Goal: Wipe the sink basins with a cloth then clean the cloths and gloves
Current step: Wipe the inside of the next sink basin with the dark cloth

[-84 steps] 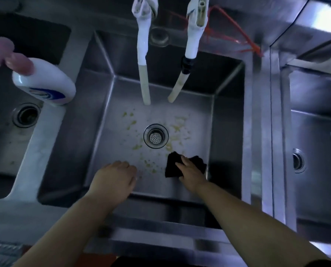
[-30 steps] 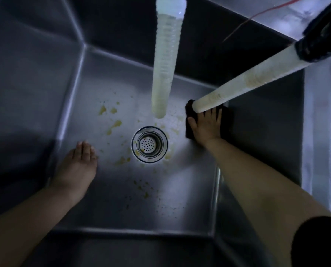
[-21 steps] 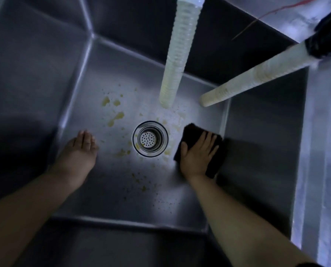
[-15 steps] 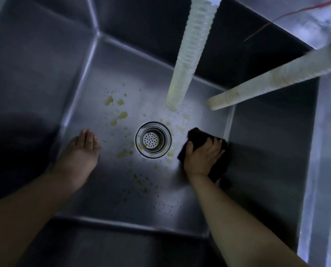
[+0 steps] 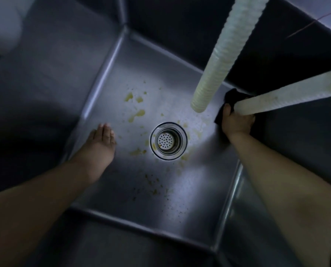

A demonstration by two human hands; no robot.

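looking down into a steel sink basin [image 5: 45, 97], dim except for a bright patch round the drain [image 5: 168, 141] in the middle of the floor. right hand [image 5: 237, 123] at the far right corner of the floor, pressing a black cloth [image 5: 230, 97] against it; thumb lying on the cloth's left side, fingers hidden behind a pale hose [image 5: 288, 97] crossing in from the right edge, so curled or flat cannot be told. cloth mostly covered by hand and hose, only its left edge and far tip showing. second ribbed hose [image 5: 218, 60] hanging from the top, open end above the floor, just left of the cloth. left hand [image 5: 99, 146] flat on the floor near the left wall, fingers straight and pressed together, holding nothing. yellow smears [image 5: 135, 114] and dark specks scattered over the floor between left hand and drain and toward the near edge. basin walls dark and blurred. both forearms cut off by the bottom edge. pale blurred shape at top left, too soft to identify. thin red line on the ledge at top right.
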